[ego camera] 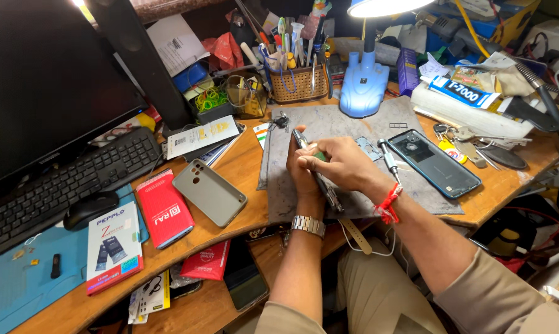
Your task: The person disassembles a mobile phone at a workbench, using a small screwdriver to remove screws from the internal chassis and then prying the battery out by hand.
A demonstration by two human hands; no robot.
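Observation:
My left hand (pixel 302 170) and my right hand (pixel 341 164) are together over a grey work mat (pixel 347 124), both gripping a thin phone body (pixel 319 179) held on edge. My left wrist wears a metal watch, my right wrist a red thread. A dark blue phone back cover (pixel 434 162) lies on the mat to the right, and a screwdriver (pixel 389 159) rests between it and my right hand. A small metal plate (pixel 369 147) lies just beyond my right hand.
A blue desk lamp (pixel 363 83) and a wicker tool basket (pixel 299 83) stand behind the mat. Left of it lie a grey phone case (pixel 209 192), a red box (pixel 164 208), a keyboard (pixel 63 185), a mouse (pixel 90 207) and a monitor (pixel 44 86). Keys (pixel 459 139) and clutter fill the right.

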